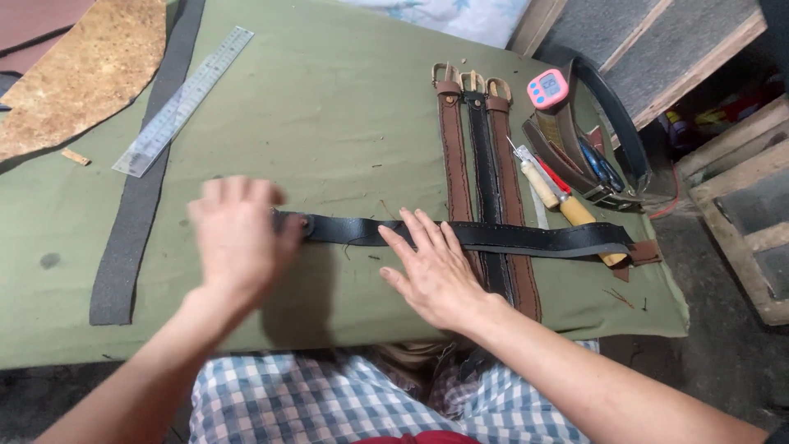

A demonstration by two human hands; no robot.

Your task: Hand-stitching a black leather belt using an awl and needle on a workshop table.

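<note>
While black leather strap (493, 237) lies flat across green-cloth table (329, 107), my left hand (238, 238) presses its end, my right hand (431, 267) open on middle. Three buckled belts (481, 164) look stitched; this one seems unfinished.

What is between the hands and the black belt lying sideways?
Nothing visible. The left hand lies over one end of the black belt, and the right hand rests flat on its middle. The belt itself crosses over three upright belts.
</note>
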